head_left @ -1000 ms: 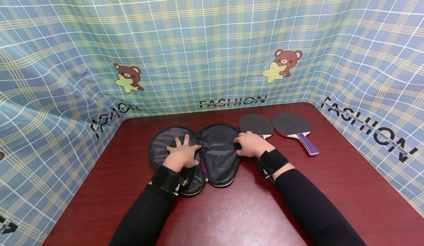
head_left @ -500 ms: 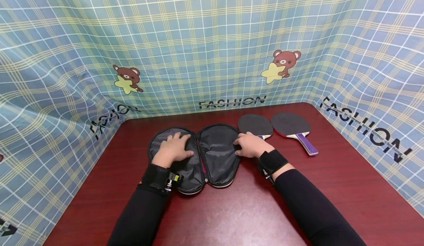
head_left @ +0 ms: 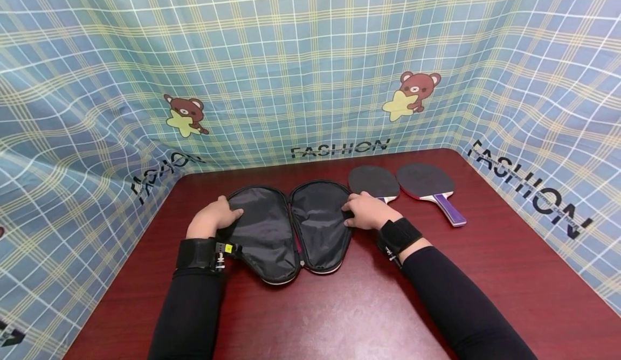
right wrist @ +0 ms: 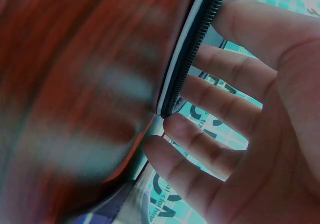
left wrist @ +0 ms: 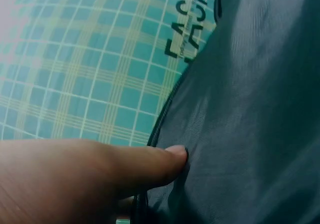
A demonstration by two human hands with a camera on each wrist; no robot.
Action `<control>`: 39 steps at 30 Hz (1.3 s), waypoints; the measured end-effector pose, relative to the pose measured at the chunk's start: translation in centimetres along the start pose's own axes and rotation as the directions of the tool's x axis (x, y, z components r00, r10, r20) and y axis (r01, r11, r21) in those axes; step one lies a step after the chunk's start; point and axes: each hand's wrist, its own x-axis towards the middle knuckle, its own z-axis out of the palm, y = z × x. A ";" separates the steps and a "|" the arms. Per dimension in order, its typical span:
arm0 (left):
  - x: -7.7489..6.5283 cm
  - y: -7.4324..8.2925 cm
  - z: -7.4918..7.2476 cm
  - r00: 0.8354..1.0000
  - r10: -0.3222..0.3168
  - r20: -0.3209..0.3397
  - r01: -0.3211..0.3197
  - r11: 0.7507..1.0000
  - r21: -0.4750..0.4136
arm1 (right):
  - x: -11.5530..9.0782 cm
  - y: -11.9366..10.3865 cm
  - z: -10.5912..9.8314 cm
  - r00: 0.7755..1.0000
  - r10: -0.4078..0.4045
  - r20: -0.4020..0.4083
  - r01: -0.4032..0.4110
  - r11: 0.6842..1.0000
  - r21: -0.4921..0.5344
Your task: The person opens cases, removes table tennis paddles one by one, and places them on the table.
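Observation:
A black paddle-shaped zip case (head_left: 264, 233) lies unfolded on the table, both dark linings facing up. My left hand (head_left: 209, 220) is at the outer edge of its left half. In the left wrist view, the thumb (left wrist: 165, 166) presses on the lining (left wrist: 240, 109) and a finger shows past the rim, so the edge is pinched. At the right half's outer edge is my right hand (head_left: 371, 212). Its fingers (right wrist: 220, 102) are spread and nearly straight in the right wrist view, touching the zip edge (right wrist: 186, 54); some fingertips are hidden behind it.
Two table tennis paddles with black faces lie at the back right. The nearer paddle (head_left: 372, 181) has its handle mostly covered by my right hand; the farther paddle (head_left: 424, 179) shows a purple handle. A checked cloth (head_left: 310, 69) encloses the dark red table (head_left: 339, 317).
My left hand has moved left, from lying spread on the lining of the left half to pinching that half's outer edge. My right hand and the paddles have stayed in place.

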 end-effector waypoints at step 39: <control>-0.5 4.3 -0.9 0.897 0.335 -0.289 -0.442 0.665 -0.602 | -0.4 -0.5 -0.6 0.997 -0.070 -0.032 0.071 0.997 0.029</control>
